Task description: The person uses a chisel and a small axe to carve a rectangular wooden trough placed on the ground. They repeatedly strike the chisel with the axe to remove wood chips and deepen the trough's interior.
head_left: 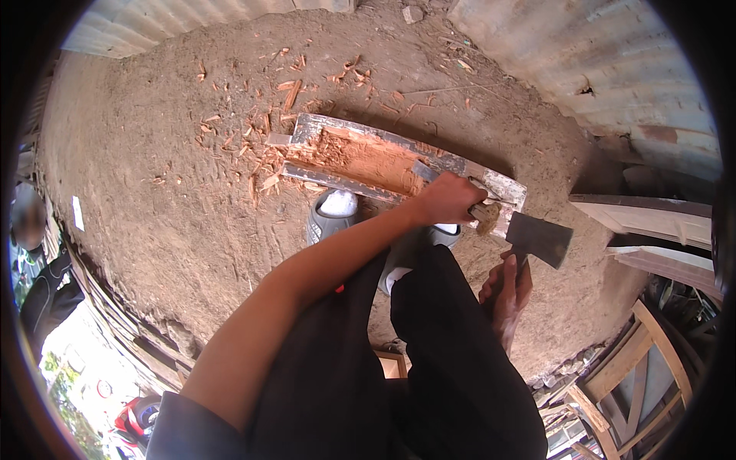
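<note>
A long, weathered block of wood (353, 157) lies on the ground across my feet, its middle hollowed out to raw reddish wood. My left hand (458, 201) is wrapped round a chisel; the flat metal blade (424, 170) points into the right end of the hollow, and the frayed butt of the handle (485, 215) sticks out below my fist. Just to the right, my right hand (509, 285) grips a mallet by its handle. The dark rectangular mallet head (540, 239) is held apart from the chisel butt.
Wood chips (291, 93) litter the dirt around the block's left end. My sandalled foot (330, 218) is against its near side. Corrugated metal sheets (606, 65) stand at the far right; boards (644, 215) and a wooden frame (640, 360) are nearer. Another person (31, 222) is at the left edge.
</note>
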Demonstrator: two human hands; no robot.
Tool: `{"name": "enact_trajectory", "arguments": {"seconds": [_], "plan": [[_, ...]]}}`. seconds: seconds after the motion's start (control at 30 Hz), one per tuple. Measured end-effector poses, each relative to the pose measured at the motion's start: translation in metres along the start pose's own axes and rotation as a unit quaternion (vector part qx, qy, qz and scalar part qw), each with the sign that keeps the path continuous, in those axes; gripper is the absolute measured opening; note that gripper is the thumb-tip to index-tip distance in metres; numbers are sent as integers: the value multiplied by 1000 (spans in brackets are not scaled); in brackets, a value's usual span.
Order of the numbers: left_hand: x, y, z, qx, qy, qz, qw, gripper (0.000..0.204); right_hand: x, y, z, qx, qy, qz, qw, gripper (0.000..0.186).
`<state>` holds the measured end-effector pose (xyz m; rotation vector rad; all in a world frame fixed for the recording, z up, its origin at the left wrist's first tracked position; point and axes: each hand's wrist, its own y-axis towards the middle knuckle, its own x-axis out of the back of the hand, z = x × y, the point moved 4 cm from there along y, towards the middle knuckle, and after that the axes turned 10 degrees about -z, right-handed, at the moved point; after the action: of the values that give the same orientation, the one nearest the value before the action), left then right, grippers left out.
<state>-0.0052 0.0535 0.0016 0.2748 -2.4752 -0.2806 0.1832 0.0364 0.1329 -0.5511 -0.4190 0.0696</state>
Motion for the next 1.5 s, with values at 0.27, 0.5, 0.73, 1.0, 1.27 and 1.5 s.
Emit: {"name": "enact_trajectory", "arguments": {"seconds": [0.27,0.5,0.73,1.0,1.27,1.5], "plan": [[7,-3,5,68,-59,-69,994,26,-1,-11,7,16,-37,26,999,37],[5,2,7,83,-69,-97,989,35,-6,-18,20,65,-8,-13,998,34],[14,9,13,103,-84,-115,984,32,-3,-6,21,52,-101,31,993,27],[7,3,13,91,-54,-90,990,29,-19,5,16,28,-68,27,997,28],[3,1,15,95,-20,-64,993,31,-23,4,1,28,-28,-29,999,27],[2,-8,18,83,-8,-52,995,34,-20,9,-1,34,42,-46,997,27]]}}
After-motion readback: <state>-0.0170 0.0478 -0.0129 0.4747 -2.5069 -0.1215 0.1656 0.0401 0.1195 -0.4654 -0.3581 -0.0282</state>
